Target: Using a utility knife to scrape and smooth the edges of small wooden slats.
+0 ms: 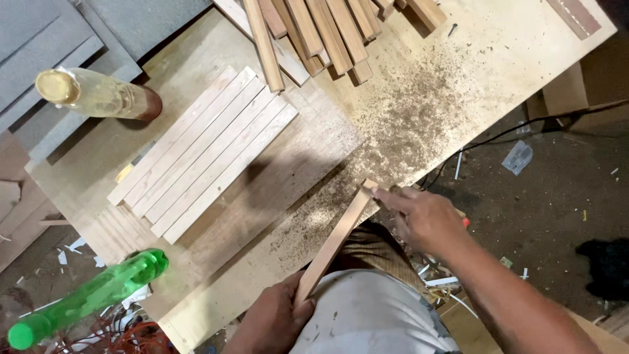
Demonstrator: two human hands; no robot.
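Observation:
I hold a long, thin wooden strip (335,241) on edge, slanting from my waist up to the front edge of the plywood workbench (432,98). My left hand (275,318) grips its near end against my body. My right hand (422,216) pinches its far end, the fingers closed on the tip; whether something small is also held there I cannot tell. Several pale strips (203,154) lie side by side flat on the bench, up and left of my hands.
A heap of darker wooden sticks (327,33) lies at the bench's far edge, with sawdust (406,124) spread below it. A dusty bottle (98,95) stands at the left, a green plastic bottle (85,298) at the lower left. Cables and scraps litter the floor (544,196).

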